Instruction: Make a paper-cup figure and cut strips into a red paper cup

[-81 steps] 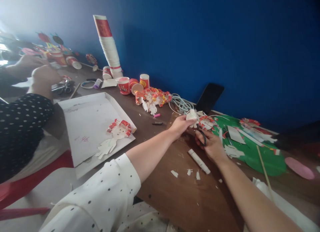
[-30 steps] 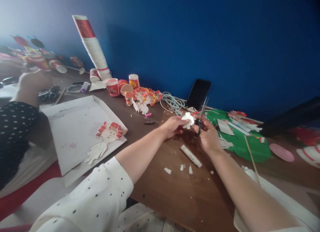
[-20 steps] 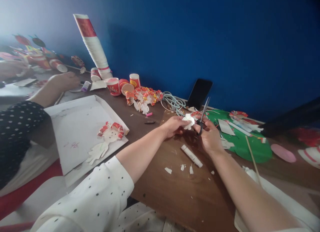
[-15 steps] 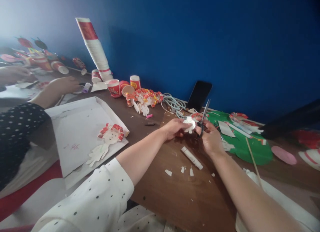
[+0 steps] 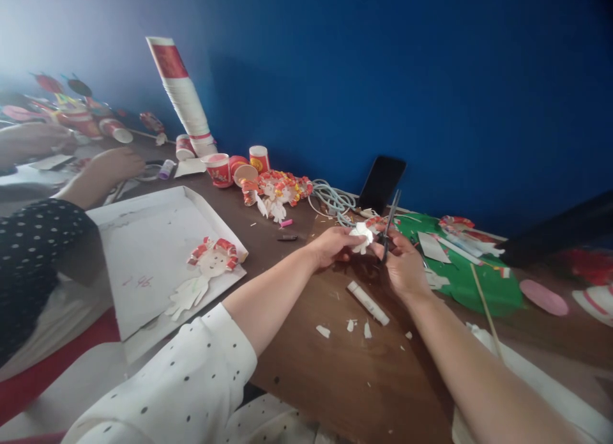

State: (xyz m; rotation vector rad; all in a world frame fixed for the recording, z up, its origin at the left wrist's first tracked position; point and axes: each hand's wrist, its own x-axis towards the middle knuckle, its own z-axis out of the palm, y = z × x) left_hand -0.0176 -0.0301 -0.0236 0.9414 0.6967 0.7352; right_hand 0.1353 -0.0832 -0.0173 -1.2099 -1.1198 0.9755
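Between the fingers of my left hand (image 5: 332, 246) is a small white paper cutout (image 5: 361, 237) with a scalloped edge. My right hand (image 5: 405, 265) grips a pair of scissors (image 5: 393, 214) by the dark handles, blades pointing up and away, close to the right of the cutout. Something red and white shows behind the fingers, partly hidden. Below both hands, a white glue tube (image 5: 368, 303) lies on the brown table (image 5: 306, 367), with paper scraps (image 5: 323, 331) scattered near it.
A white box lid (image 5: 143, 239) holding a paper figure (image 5: 211, 262) lies at left, beside a co-worker's arm (image 5: 96, 176). Red cups (image 5: 219, 169), a leaning cup stack (image 5: 184, 105), coiled cable (image 5: 335, 201) and a phone (image 5: 382, 183) line the blue wall. Green paper (image 5: 488, 297) spreads at right.
The scissor blades have turned slightly and look closer together. The co-worker's nearer hand has drawn back a little to the left. My left hand and the cutout stay almost in place.
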